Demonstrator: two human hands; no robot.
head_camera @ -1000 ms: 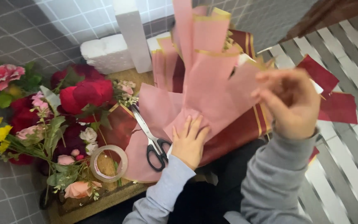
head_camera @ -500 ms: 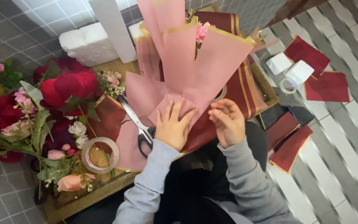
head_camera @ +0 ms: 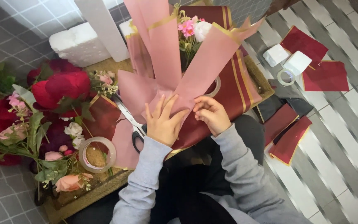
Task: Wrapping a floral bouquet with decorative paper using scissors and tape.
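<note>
Fingers (head_camera: pixel 167 108) of both hands on pink wrapping paper (head_camera: pixel 212 62).

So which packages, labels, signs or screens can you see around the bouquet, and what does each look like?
No labels, signs or screens show.
Pink wrapping paper: gold-edged sheets around the bouquet, under both hands.
Dark red wrapping paper: gold-striped sheet beneath the pink.
Loose dark red sheets: flat on the floor at right.
Tape roll: clear ring, left of the left hand.
White foam blocks: chunky, upper left.
</note>
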